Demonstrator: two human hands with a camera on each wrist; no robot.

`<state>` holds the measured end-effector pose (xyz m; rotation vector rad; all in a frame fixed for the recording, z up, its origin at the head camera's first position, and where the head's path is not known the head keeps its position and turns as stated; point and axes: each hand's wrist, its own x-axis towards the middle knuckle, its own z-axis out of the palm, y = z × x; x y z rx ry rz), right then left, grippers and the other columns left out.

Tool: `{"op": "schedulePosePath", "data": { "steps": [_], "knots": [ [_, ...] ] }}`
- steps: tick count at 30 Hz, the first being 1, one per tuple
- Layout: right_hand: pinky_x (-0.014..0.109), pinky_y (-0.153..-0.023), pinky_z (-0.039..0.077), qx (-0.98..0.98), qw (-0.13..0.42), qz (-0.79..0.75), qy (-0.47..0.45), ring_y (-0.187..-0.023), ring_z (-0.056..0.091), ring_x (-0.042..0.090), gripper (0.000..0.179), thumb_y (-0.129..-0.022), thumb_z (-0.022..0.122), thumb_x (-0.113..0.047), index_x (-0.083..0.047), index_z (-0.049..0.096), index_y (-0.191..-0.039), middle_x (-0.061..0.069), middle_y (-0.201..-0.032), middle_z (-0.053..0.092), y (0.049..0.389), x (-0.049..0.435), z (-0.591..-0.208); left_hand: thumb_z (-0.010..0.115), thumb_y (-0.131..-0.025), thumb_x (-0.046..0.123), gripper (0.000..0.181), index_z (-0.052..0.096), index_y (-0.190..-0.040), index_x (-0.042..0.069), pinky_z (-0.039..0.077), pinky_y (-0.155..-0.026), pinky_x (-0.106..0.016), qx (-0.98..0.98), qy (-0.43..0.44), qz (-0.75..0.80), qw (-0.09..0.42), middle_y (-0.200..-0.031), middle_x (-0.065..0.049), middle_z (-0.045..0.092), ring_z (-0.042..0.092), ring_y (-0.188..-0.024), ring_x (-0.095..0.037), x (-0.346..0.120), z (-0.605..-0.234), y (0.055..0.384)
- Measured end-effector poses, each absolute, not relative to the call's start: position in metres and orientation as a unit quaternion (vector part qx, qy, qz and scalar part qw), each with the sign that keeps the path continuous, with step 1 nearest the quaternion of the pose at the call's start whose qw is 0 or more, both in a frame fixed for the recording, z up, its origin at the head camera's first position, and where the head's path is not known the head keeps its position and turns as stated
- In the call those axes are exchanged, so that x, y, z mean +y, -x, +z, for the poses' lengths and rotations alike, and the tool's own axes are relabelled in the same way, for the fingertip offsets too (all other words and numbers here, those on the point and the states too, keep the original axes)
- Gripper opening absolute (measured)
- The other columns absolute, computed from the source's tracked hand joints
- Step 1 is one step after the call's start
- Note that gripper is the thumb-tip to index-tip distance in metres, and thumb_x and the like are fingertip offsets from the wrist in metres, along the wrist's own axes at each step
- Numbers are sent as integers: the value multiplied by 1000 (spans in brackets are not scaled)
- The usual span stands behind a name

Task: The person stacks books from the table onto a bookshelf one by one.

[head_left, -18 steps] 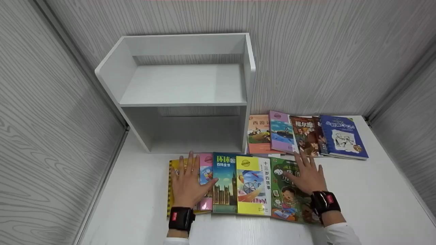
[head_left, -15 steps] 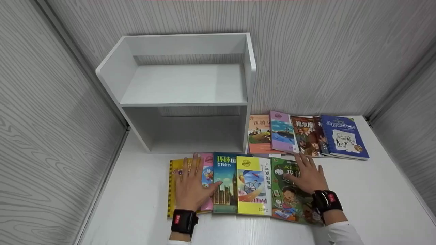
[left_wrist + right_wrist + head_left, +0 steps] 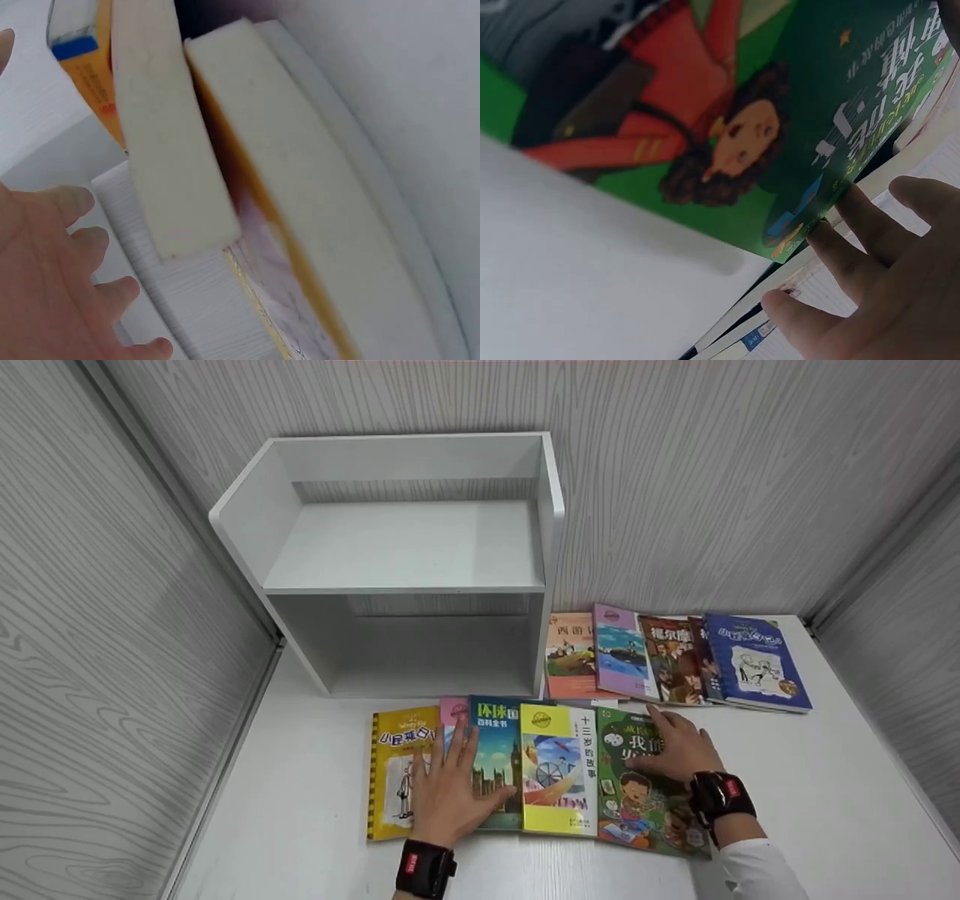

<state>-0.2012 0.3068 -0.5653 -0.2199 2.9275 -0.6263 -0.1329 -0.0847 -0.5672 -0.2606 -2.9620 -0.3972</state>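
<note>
Five-wide cover display aside, several books lie side by side in a front row. My left hand point(image 3: 450, 799) is spread over the pink book point(image 3: 453, 709) and the blue-green book point(image 3: 492, 765), its fingers straight. Left of it lies a yellow book point(image 3: 386, 810). A yellow-and-white book point(image 3: 559, 814) lies between my hands. My right hand point(image 3: 684, 751) rests over the upper right of the green book point(image 3: 637, 810), thumb on its cover. In the right wrist view, fingertips of the hand point(image 3: 877, 292) meet the edge of a green cover point(image 3: 727, 217). The left wrist view shows book edges point(image 3: 180, 172) beside the hand point(image 3: 45, 277).
A white two-level shelf point(image 3: 405, 589) stands behind the front row. To its right lie an orange book point(image 3: 570, 660), a purple book point(image 3: 626, 660), a brown book point(image 3: 671, 660) and a blue book point(image 3: 757, 660), partly overlapping. Grey wood-grain walls point(image 3: 712, 487) enclose the white table point(image 3: 292, 810).
My left hand has slid right, from the yellow book to the pink and blue-green books, uncovering the yellow cover. My right hand has shifted slightly down, its fingers more bent.
</note>
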Motion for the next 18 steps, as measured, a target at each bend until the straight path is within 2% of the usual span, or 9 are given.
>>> {"op": "schedulePosePath", "data": {
  "steps": [3,6,10,14,18],
  "knots": [
    [78,-110,28,971,68,-215,78,-136,37,63,119,-75,86,-63,0,33,-161,41,-152,37,206,307,-564,54,-82,88,110,35,-164,16,14,-122,-70,-986,90,-123,71,-173,-9,21,17,-158,-40,-84,-568,133],
    [76,-108,33,971,75,-214,78,-138,32,65,119,-72,88,-64,1,38,-158,40,-157,30,213,308,-563,51,-82,89,111,34,-164,16,15,-122,-70,-987,91,-116,71,-173,-8,20,17,-158,-39,-84,-567,131],
    [76,-104,36,968,108,-216,72,-142,20,67,119,-69,89,-65,3,43,-155,40,-162,18,220,310,-562,50,-82,90,111,33,-164,17,14,-122,-69,-987,91,-114,64,-173,-8,18,16,-158,-39,-85,-567,129],
    [77,-101,39,962,139,-227,62,-144,13,66,116,-68,92,-61,3,43,-152,41,-162,14,224,309,-557,53,-82,89,111,33,-164,16,14,-122,-70,-986,90,-125,62,-174,-8,18,15,-158,-40,-85,-567,128],
    [79,-100,37,963,144,-221,56,-141,17,67,114,-67,93,-62,4,45,-146,42,-160,16,224,307,-556,53,-82,89,111,32,-164,17,14,-122,-70,-986,88,-125,60,-174,-8,16,14,-158,-40,-85,-567,129]
  ]
}}
